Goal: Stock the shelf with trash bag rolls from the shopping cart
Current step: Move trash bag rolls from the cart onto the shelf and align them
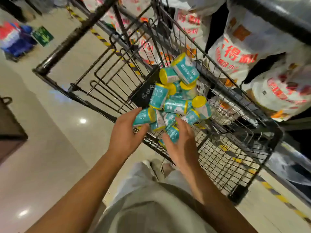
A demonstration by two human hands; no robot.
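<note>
My left hand (125, 132) reaches into the wire shopping cart (227, 165), and its fingers (134, 111) curl round one teal roll with a yellow end (145, 116) at the near edge of the heap; my right hand (180, 145) hangs just beside it at about four o'clock, fingers spread and slack, gripping nothing, with its fingertips over another roll (173, 133) so that I cannot tell whether they touch it; the rest of the trash bag rolls (178, 91) lie jumbled in the cart, running from my hands toward one o'clock, some on their sides and some showing their yellow ends; big white bags with red lettering (235, 52) stand on the shelf (269, 12) beyond the cart at one to two o'clock; the pale shiny floor (50, 148) spreads out at nine o'clock; my light trousers (143, 199) fill the view at six o'clock.
</note>
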